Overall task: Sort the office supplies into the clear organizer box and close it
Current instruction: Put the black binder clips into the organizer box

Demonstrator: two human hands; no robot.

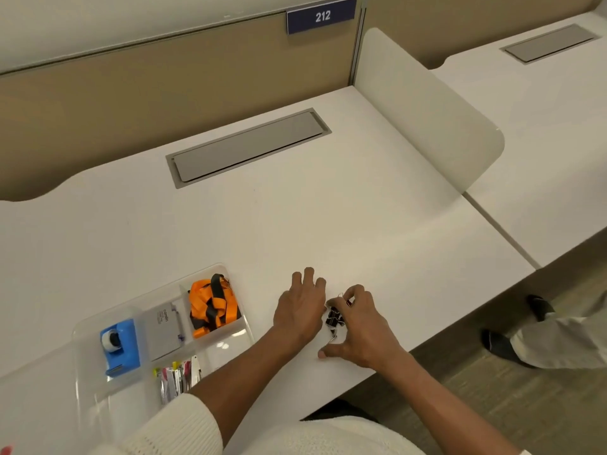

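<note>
The clear organizer box (243, 326) lies open at the desk's near left. Its compartments hold a blue tape dispenser (121, 345), a grey card box (164, 326), an orange and black lanyard (212, 303) and several small pens or markers (179, 376). A pile of black binder clips (334, 318) lies on the desk to the box's right. My left hand (300, 308) rests flat against the pile's left side, fingers spread. My right hand (361, 326) cups the pile from the right, its fingertips pinching a clip at the top.
The white desk (295, 218) has a grey cable hatch (248, 147) at the back and a rounded white divider (423, 106) on the right. Its front edge runs just behind my right wrist. Another person's legs and shoes (538, 326) stand on the floor at right.
</note>
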